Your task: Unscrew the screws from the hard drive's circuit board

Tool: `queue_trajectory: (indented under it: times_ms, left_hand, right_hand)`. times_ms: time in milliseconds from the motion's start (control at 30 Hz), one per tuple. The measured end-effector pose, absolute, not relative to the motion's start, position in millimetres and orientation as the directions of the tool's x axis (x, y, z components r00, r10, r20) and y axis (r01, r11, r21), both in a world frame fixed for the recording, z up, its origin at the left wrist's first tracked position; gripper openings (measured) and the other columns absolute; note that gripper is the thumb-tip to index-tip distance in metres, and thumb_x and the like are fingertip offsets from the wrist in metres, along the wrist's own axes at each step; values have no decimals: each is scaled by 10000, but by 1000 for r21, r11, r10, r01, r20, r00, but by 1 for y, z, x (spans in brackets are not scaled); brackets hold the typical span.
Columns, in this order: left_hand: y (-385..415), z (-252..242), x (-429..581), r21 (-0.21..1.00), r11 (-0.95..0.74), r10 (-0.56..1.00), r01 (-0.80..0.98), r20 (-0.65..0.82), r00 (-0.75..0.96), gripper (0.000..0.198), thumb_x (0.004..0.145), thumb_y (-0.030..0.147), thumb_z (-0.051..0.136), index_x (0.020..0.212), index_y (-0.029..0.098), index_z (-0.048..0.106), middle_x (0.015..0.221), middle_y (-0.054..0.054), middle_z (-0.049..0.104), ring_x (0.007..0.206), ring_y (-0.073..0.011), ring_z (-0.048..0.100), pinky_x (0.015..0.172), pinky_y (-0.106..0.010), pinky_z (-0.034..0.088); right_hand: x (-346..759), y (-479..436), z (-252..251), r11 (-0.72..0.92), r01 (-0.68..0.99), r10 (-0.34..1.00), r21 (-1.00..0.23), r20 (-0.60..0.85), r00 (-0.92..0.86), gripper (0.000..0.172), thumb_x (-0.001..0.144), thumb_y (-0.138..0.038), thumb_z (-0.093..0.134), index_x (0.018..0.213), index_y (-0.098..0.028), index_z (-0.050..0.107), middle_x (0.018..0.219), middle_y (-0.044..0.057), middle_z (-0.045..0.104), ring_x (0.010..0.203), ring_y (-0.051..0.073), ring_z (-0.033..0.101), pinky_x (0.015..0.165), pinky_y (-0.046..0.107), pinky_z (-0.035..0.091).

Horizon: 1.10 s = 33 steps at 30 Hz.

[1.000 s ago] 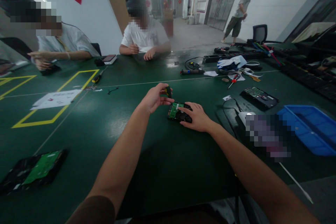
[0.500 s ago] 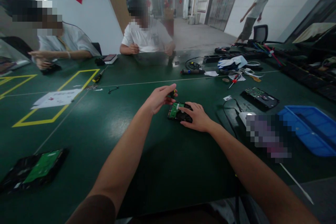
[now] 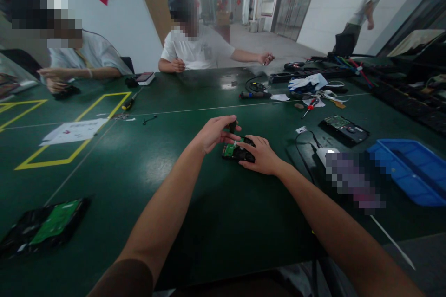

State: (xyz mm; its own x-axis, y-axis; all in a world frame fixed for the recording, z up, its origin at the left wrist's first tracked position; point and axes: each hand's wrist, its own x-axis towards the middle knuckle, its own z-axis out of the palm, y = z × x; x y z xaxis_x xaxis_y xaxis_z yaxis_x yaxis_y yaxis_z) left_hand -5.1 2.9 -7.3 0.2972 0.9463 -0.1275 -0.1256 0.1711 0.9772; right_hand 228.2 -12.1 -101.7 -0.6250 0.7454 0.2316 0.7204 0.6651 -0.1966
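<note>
In front of me on the green table lies a hard drive (image 3: 230,151), its green circuit board facing up. My right hand (image 3: 259,154) rests over its right side, the fingers spread and pressing on the casing. My left hand (image 3: 221,132) is closed around a screwdriver, whose dark handle (image 3: 232,126) stands upright above the drive's far edge. The fingers of my left hand hide most of the shaft and its tip.
A second hard drive (image 3: 344,130) lies to the right, near a blue tray (image 3: 414,167). Another drive (image 3: 45,225) is at the near left. A red screwdriver (image 3: 311,106) and gloves (image 3: 307,82) lie farther back. Two people sit across the table.
My left hand has moved slightly right and down, over the drive's board. My right hand stays put. The person opposite has stretched an arm to the right; another person walks farther right.
</note>
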Motion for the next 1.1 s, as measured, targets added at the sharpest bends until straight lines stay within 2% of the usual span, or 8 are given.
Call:
queue_trajectory:
  times_ms: [167, 333, 500, 667, 833, 967, 1100]
  left_hand:
    - [6, -6, -14, 955, 235, 935, -180, -171, 309, 313, 926, 445, 585, 960, 143, 657, 1116, -168, 736, 863, -271, 770, 739, -367, 623]
    - [9, -4, -27, 974, 188, 963, -123, -158, 219, 352, 912, 442, 573, 996, 128, 706, 1042, -152, 716, 772, -243, 765, 641, -315, 603]
    - [8, -1, -31, 988, 138, 977, -71, -124, 173, 337, 884, 434, 672, 1055, 145, 694, 1027, -138, 701, 714, -218, 755, 560, -277, 563]
    - [6, 0, -27, 989, 126, 980, -74, -112, 167, 315, 896, 418, 651, 1060, 151, 686, 1080, -152, 734, 717, -216, 757, 561, -275, 559]
    - [5, -1, -18, 976, 171, 959, -133, -135, 248, 331, 915, 424, 593, 1073, 147, 682, 1103, -159, 747, 739, -229, 755, 597, -306, 575]
    - [3, -4, -9, 967, 187, 928, -175, -115, 355, 302, 952, 405, 579, 1084, 148, 665, 1056, -137, 729, 789, -228, 758, 693, -335, 605]
    - [2, -7, -5, 966, 181, 915, -187, -96, 391, 323, 976, 448, 596, 1050, 140, 660, 1020, -119, 702, 817, -215, 756, 751, -337, 609]
  right_hand:
    - [229, -11, -103, 668, 716, 743, -202, 232, -628, 723, 893, -639, 642, 1539, -361, 468, 1560, 144, 404, 1409, 410, 388, 1145, 627, 282]
    - [230, -10, -104, 672, 713, 739, -200, 241, -629, 711, 896, -640, 639, 1531, -361, 483, 1550, 136, 415, 1408, 400, 388, 1148, 619, 285]
    - [230, -10, -103, 671, 713, 740, -203, 236, -629, 717, 898, -647, 634, 1538, -364, 476, 1544, 134, 418, 1402, 400, 393, 1144, 619, 298]
    - [230, -11, -102, 673, 713, 739, -198, 235, -632, 709, 903, -644, 630, 1529, -342, 491, 1541, 148, 414, 1398, 398, 402, 1147, 616, 301]
    - [230, -11, -102, 673, 713, 739, -199, 231, -633, 712, 904, -646, 626, 1533, -347, 482, 1548, 148, 408, 1404, 402, 398, 1149, 620, 293]
    - [230, -11, -103, 666, 719, 745, -198, 230, -626, 717, 902, -655, 625, 1537, -357, 475, 1561, 141, 400, 1406, 406, 396, 1149, 626, 288]
    - [229, -11, -105, 666, 723, 743, -183, 246, -623, 702, 898, -650, 634, 1520, -354, 496, 1557, 137, 406, 1401, 400, 401, 1154, 619, 289]
